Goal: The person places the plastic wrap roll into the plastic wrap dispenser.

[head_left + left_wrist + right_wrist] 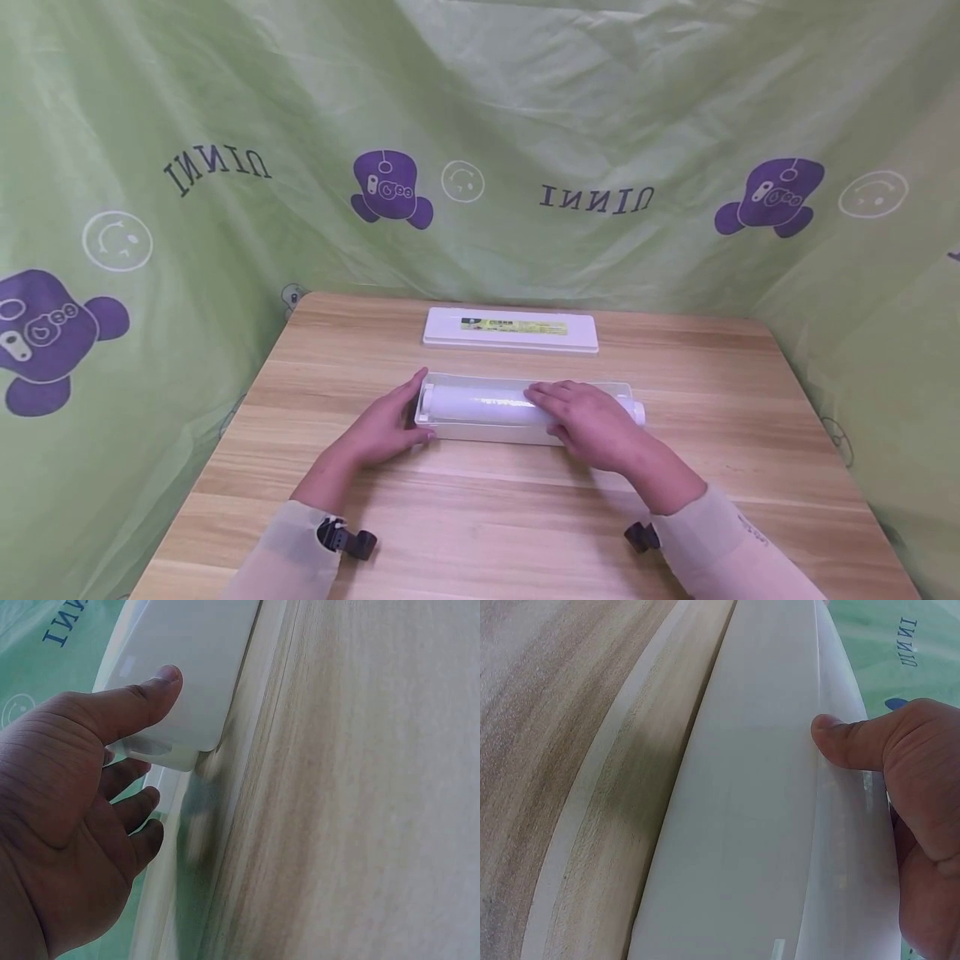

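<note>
Wood-grain bench [480,517] carried a white box [487,432] centrally, left hand [388,427] gripping its left end, right hand [596,427] laying nearly straight fingers across the glossy roll [465,403] inside, judged light, slippery, best held by its ends.

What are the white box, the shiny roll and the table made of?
White box: probably hard plastic, smooth, with neat rounded corners. 
Shiny roll: maybe plastic film, glossy, because a bright streak of light glints on it. 
Table: wood, or a wood-look covering, fairly smooth; brown grain stripes show, but they might be printed.
</note>
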`<state>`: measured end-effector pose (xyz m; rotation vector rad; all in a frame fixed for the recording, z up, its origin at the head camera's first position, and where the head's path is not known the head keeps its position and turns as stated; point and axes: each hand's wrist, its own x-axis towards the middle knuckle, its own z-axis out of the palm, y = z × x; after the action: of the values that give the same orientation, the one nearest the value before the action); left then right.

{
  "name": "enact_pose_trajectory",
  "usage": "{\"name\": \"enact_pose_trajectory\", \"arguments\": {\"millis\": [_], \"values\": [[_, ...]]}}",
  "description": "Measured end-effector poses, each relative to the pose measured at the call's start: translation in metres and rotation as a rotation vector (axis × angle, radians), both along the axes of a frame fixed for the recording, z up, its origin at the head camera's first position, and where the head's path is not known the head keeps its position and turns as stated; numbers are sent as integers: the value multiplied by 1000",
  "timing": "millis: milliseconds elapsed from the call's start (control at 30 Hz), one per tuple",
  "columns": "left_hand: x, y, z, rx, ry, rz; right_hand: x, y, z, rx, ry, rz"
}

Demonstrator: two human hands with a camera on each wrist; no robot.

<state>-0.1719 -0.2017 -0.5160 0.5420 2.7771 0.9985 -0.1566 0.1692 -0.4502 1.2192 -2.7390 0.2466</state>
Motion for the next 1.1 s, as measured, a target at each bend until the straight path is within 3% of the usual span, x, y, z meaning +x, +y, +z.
{"name": "enact_pose_trajectory", "arguments": {"millis": [567,867,1100], "values": [[0,1,2,3,7,-3,-4,-2,3,30,-31,19],[2,2,6,21,22,-16,-10,1,6,17,-123,11],[3,3,8,8,-11,2,-15,1,8,18,-172,6]]}}
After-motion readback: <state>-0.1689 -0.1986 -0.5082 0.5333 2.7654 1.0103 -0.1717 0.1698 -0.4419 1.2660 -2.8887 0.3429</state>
